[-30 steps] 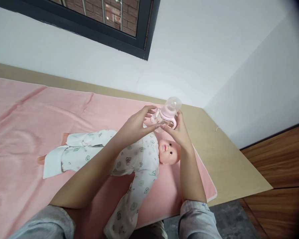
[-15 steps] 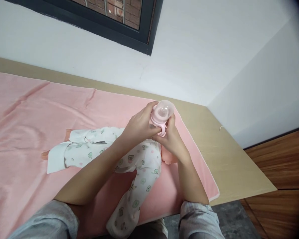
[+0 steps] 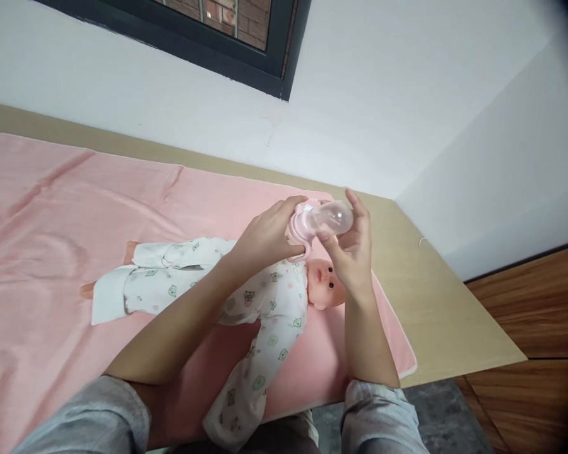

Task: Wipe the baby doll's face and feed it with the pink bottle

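Two hands mid-frame: left hand [image 3: 265, 234] gripping bottle [image 3: 301, 223], right hand [image 3: 358, 253] clasping clear cap [image 3: 336, 217] — seemingly not yet off; dressed doll [image 3: 269, 291] lying lower in frame.

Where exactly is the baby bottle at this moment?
In the head view, the baby bottle is just right of centre, between the left hand at its pink collar and the right hand at its clear cap, above the doll's head.

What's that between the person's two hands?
In the head view, a baby bottle with a clear domed cap is between the left hand and right hand.
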Demonstrator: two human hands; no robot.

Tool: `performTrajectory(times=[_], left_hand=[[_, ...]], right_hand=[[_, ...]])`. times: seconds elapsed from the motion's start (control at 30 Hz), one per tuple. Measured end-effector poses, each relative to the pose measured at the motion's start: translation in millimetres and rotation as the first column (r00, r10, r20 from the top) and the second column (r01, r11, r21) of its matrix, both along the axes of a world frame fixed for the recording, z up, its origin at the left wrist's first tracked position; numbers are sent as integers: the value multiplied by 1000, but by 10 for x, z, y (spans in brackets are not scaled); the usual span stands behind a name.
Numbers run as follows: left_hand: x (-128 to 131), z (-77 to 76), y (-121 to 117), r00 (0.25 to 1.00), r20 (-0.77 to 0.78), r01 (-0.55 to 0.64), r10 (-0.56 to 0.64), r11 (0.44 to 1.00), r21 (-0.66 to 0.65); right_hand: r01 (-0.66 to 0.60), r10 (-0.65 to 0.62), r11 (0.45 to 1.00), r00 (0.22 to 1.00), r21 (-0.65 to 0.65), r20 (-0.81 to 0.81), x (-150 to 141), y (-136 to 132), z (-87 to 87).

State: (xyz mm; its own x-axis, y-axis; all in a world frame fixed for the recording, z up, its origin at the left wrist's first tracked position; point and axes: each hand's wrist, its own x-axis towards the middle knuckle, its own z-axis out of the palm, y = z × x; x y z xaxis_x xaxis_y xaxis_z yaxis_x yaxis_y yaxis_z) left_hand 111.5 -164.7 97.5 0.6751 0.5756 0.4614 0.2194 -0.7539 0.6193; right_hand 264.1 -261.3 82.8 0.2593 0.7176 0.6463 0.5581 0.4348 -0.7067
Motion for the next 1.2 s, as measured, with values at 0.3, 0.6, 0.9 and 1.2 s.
performTrajectory(times=[0.3,0.6,0.9,1.2], left_hand=[[-350,10,614,992,11,-127,128,990,-56],[-784,-136,1156,854,-295,-463,429,884,-57],[-1205,-424,1521,746,-417,-597,519,798,-76],[-1168,-473,1525,655,-586,-653,478,748,-119]], right_hand=[[215,-203,974,966,68,-159,663,164,-87],[533,-577,794,813,-293,-83,1693,373,-958],[591,-652,637,756,-496,62,1798,352,-1542],[557,-623,664,781,-499,43,1862,383,-1699]])
